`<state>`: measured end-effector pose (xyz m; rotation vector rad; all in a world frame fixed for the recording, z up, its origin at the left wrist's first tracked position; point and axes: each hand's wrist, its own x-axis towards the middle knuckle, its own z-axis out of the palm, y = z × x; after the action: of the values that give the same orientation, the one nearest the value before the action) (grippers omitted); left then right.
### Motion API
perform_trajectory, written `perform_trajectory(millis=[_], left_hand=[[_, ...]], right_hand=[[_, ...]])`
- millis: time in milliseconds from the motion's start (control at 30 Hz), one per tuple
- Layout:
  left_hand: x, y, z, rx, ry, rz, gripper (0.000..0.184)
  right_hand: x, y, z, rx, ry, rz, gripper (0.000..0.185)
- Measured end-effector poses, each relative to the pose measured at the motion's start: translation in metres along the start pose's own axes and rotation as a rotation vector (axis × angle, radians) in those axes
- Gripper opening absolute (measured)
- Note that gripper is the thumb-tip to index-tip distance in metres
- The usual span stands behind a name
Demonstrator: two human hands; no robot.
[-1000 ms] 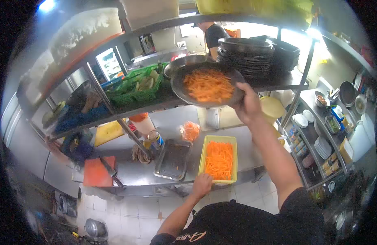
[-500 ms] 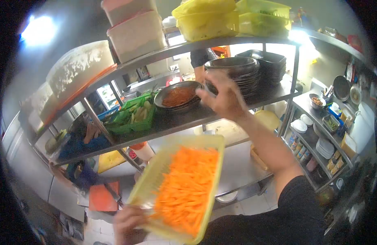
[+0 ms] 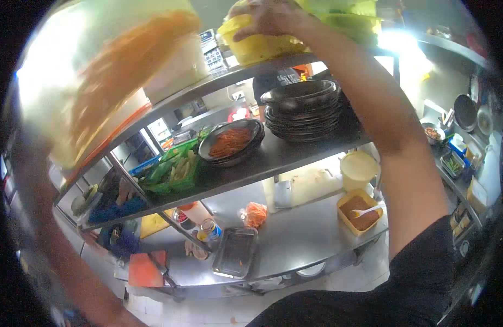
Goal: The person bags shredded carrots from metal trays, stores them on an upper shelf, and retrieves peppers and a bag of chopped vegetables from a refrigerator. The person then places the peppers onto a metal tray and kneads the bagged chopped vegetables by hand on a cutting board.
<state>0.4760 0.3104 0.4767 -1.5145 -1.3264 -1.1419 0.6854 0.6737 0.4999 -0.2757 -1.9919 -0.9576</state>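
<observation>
At the upper left, my left hand (image 3: 34,144), smeared by motion, holds up a pale yellow basket (image 3: 63,155) of shredded carrots (image 3: 134,60). The basket is tilted and blurred in front of the top shelf. My right hand (image 3: 270,17) reaches up to a yellow plastic basket (image 3: 257,50) on the top shelf, its fingers hooked over the rim. Below, on the middle shelf, stands a dark bowl with an orange-red shredded food (image 3: 229,143), beside a stack of black plates (image 3: 303,117).
A green basket of vegetables (image 3: 172,171) stands left on the middle shelf. On the steel counter below are a clear-lidded tray (image 3: 235,253), a bag of orange shreds (image 3: 255,214), a tub of brown powder with a spoon (image 3: 360,211) and a knife on a red board (image 3: 148,268).
My left hand has lifted the carrot basket from low in front up to the upper left. My right hand has risen from near the plates to the yellow basket on top.
</observation>
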Motion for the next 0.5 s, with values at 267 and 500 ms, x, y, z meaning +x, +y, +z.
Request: perform_trajectory(millis=[267, 500], left_hand=[[0.048, -0.011, 0.083, 0.005, -0.088, -0.057, 0.023], [0.056, -0.015, 0.143, -0.187, -0.04, 0.103, 0.028]], right_hand=[[-0.011, 0.042, 0.026, 0.071, 0.151, -0.04, 0.051], [-0.019, 0.055, 0.016, 0.171, 0.114, 0.024, 0.069]])
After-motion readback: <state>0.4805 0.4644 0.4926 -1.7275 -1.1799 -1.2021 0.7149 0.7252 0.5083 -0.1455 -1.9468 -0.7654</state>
